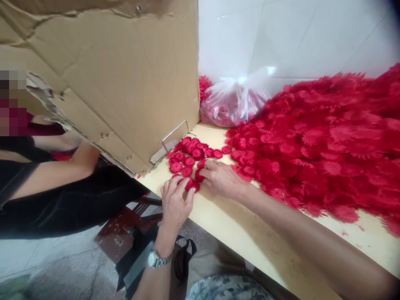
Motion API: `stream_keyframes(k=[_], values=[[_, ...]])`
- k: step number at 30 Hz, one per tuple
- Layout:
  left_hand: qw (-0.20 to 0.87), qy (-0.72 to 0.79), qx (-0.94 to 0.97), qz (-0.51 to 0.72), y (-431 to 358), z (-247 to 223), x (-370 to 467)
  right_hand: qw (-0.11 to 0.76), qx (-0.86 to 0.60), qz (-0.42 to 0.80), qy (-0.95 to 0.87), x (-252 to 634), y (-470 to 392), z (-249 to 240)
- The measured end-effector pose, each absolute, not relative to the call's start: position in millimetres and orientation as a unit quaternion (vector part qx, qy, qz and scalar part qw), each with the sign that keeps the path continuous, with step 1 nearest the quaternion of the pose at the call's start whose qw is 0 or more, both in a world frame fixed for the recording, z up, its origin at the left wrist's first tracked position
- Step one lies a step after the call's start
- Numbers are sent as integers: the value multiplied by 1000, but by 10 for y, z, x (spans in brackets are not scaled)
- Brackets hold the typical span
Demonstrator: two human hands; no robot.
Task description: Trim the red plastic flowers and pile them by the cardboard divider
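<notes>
Discs (175,167), red and toothed, are handled on a table (225,212).
Their six o'clock edge is touched by the left hand (175,202) and right hand (221,180); both are curled inward, but whether a disc is pinched by either cannot be told. From the hands, other discs are spread toward twelve o'clock, a heap (312,141) is piled toward two, a bag (233,106) is set at one, cardboard (131,83) at eleven.

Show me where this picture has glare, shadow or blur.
Head view: glare on the plastic bag; head view: soft shadow on the table by the right forearm; head view: big red pile smeared toward the right edge, small red flowers clearer.
</notes>
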State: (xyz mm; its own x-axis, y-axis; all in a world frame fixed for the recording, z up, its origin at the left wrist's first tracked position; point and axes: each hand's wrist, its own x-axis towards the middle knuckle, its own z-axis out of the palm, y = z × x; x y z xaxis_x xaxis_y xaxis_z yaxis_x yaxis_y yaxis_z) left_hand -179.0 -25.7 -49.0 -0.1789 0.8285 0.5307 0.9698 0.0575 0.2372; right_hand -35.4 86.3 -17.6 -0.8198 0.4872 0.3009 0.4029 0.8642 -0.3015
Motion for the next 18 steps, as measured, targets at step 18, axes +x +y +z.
stream_keyframes(k=[18], values=[[124, -700, -619, -334, -214, -393, -1554, 349, -284, 360, -817, -107, 790, -318]])
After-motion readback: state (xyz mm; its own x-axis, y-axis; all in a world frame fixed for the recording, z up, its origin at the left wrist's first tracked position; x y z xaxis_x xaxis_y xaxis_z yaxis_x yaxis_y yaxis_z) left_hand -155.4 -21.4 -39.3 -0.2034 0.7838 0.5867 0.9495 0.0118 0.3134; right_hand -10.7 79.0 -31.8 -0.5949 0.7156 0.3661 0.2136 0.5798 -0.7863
